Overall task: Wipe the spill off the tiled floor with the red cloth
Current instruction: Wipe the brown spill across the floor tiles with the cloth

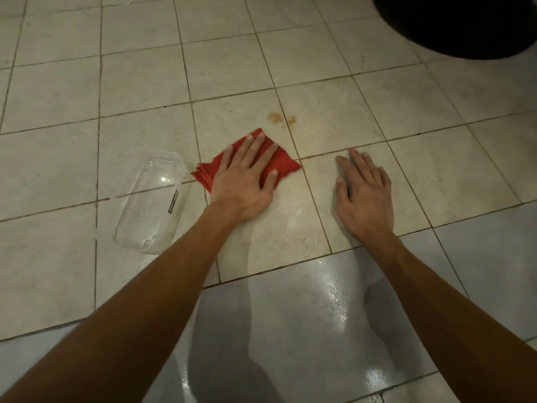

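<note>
- The left hand (244, 175) is pressing flat, fingers straight and spread, on the folded red cloth (286, 162), which is lying on the tiled floor (145, 82).
- The brown spill (282, 119) is sitting just beyond that hand's fingertips, apart from the cloth.
- The right hand (363, 196) is resting open, palm down, on bare tile beside the cloth.
- A clear plastic tub (151, 202) is lying just outside the left hand, near the cloth's corner.
- A dark round shape (453, 24) is sitting well beyond the right hand.
</note>
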